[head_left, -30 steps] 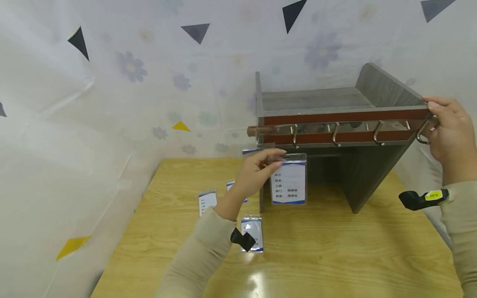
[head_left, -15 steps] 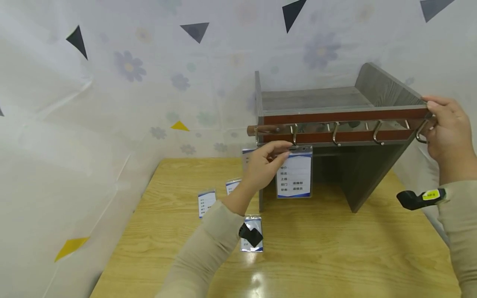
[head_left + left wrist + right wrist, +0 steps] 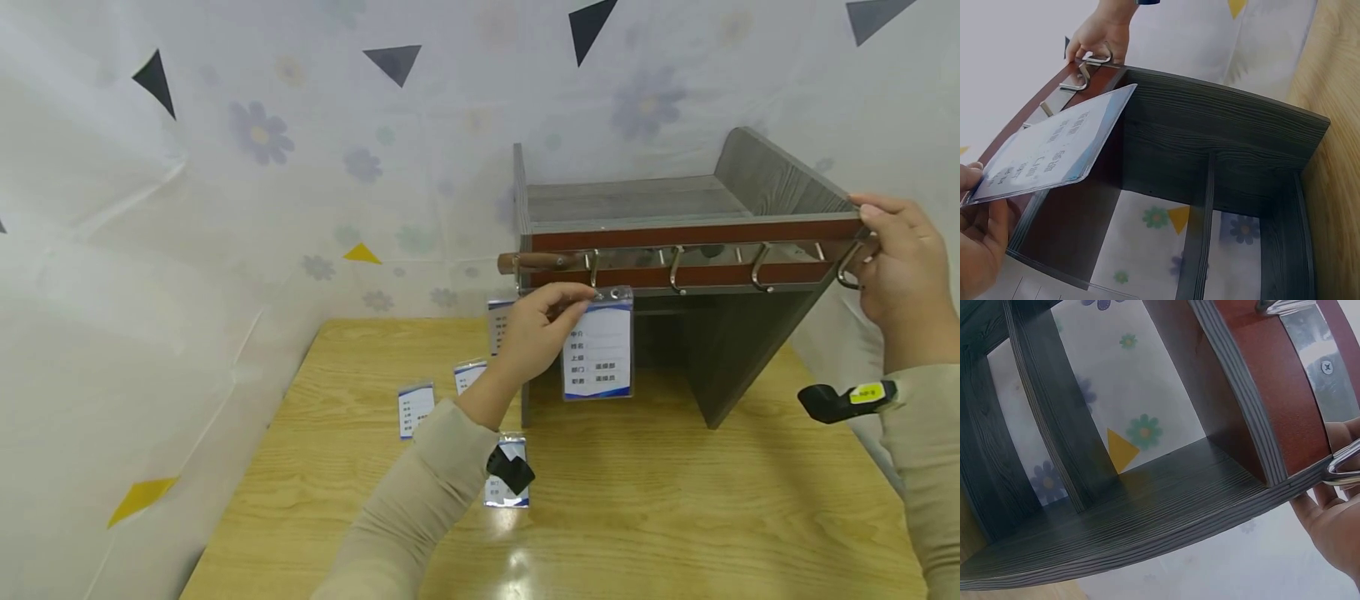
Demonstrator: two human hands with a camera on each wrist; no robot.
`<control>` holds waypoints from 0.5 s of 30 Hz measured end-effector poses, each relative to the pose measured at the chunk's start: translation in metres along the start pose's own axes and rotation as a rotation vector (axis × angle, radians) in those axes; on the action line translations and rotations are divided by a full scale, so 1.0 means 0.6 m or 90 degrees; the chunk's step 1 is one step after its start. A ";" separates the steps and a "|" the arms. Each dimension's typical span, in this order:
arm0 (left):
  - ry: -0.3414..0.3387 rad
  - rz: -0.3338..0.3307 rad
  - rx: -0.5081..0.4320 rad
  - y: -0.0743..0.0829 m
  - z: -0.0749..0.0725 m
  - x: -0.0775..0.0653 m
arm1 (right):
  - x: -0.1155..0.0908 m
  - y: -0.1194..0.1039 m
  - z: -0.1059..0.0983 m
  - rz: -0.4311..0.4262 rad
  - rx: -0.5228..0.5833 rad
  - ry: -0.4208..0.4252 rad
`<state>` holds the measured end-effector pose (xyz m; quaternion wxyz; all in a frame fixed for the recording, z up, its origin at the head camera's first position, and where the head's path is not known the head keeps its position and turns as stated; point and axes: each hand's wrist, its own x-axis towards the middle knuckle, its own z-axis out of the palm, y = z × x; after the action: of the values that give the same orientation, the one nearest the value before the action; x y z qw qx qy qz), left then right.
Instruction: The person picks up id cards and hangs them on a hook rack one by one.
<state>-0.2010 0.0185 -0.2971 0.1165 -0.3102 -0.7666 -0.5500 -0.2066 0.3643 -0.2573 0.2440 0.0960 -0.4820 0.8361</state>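
Note:
My left hand (image 3: 534, 337) pinches a clear badge holder (image 3: 600, 354) by its top edge. The badge has a white card with blue bands and hangs just under the second hook (image 3: 595, 268) from the left. Whether its slot is on the hook is hidden by my fingers. In the left wrist view the badge (image 3: 1054, 147) sticks out from between thumb and fingers. My right hand (image 3: 909, 267) grips the front right corner of the grey wooden rack (image 3: 787, 175), beside the rightmost hook (image 3: 847, 267). Another badge (image 3: 498, 321) hangs at the rack's left end, partly behind my left hand.
Three more badges lie on the wooden table: a left one (image 3: 416, 410), a middle one (image 3: 469, 375) and a near one (image 3: 517, 492) partly covered by my left wrist camera. Behind the rack is a patterned wall covering (image 3: 450, 167). Bare hooks (image 3: 677, 271) line the rack's front.
My left hand has moved right and up with the badge, bringing its top edge from below the metal strip to the second hook. My right hand stays on the rack corner.

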 end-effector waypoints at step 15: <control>0.001 -0.016 -0.013 0.003 0.003 0.003 | 0.005 0.001 -0.004 0.005 0.014 0.004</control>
<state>-0.2007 0.0210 -0.2952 0.1068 -0.3011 -0.7649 -0.5593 -0.2094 0.3669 -0.2580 0.2414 0.0943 -0.4725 0.8424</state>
